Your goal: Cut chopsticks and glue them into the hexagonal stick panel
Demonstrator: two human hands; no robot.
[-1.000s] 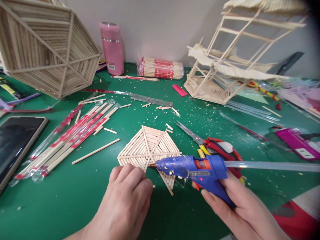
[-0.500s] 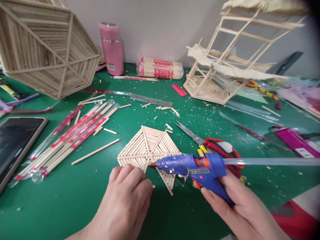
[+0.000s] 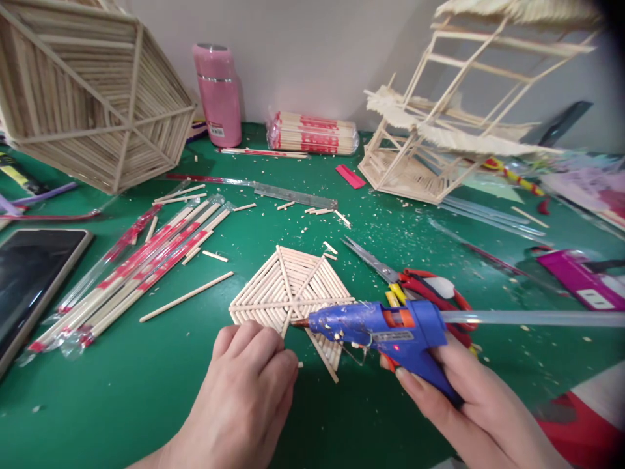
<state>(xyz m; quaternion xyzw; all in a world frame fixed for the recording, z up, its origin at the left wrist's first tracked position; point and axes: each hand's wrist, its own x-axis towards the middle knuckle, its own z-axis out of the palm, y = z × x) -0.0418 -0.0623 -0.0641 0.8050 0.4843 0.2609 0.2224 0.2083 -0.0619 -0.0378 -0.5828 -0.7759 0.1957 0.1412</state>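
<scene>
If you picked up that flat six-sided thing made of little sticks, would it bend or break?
The flat hexagon panel of pale wooden sticks would probably stay stiff, since cross sticks span its rows. It looks light, being thin sticks only. The edge by the left hand may be fragile: the blue glue gun in the right hand points there, so glue could be soft.
</scene>
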